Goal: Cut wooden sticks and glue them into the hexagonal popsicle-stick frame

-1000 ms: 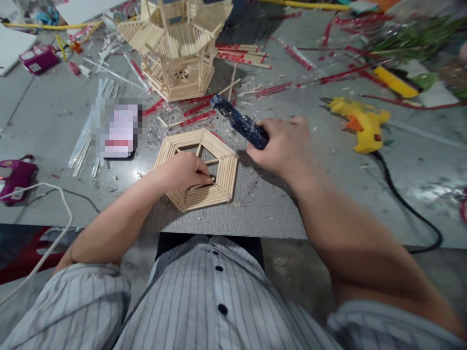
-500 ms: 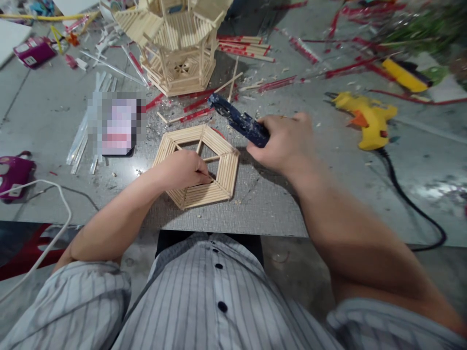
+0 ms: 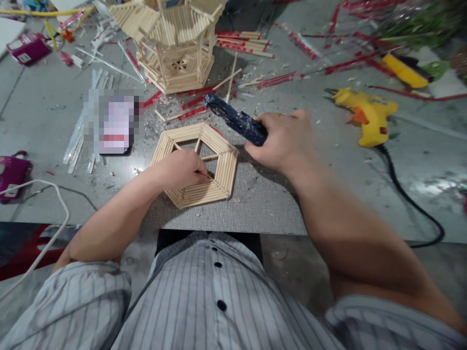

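Observation:
A flat hexagonal frame of wooden sticks (image 3: 222, 165) lies on the grey table near its front edge. My left hand (image 3: 180, 170) rests over the frame's open middle, fingers pinched on a thin wooden stick that points right. My right hand (image 3: 282, 141) is closed round the handle of a dark blue glue gun (image 3: 235, 119), whose nozzle points up-left just beyond the frame's far right corner.
A tall wooden stick pavilion (image 3: 171, 41) stands behind the frame. A yellow glue gun (image 3: 367, 114) with a black cord lies at the right. A blurred phone (image 3: 115, 124), red-wrapped sticks, clear glue sticks and a purple object (image 3: 12, 170) lie around.
Both hands stay nearly where they were; only the camera view has tilted slightly, shifting everything a little up.

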### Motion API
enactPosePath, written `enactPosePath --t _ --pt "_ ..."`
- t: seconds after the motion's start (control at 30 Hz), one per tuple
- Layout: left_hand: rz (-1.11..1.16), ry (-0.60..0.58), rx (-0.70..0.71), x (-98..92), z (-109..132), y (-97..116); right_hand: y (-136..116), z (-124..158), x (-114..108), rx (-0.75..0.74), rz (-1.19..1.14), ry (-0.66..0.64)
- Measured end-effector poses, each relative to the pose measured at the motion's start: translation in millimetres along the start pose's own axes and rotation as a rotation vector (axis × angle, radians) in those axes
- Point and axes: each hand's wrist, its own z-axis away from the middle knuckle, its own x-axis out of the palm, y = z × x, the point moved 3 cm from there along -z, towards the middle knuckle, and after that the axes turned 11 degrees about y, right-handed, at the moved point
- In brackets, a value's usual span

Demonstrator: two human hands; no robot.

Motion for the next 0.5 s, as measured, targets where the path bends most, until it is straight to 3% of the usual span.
enactPosePath --t 0.27,0.5 --pt "-0.018 -0.029 -0.003 0.9 -1.6 -1.3 -2.2 -0.9 -1.1 0.015 0.001 -0.035" --pt "-0.038 -0.128 0.009 -2.5 0.6 1.0 2.5 0.5 3.8 -0.041 -0.012 0.041"
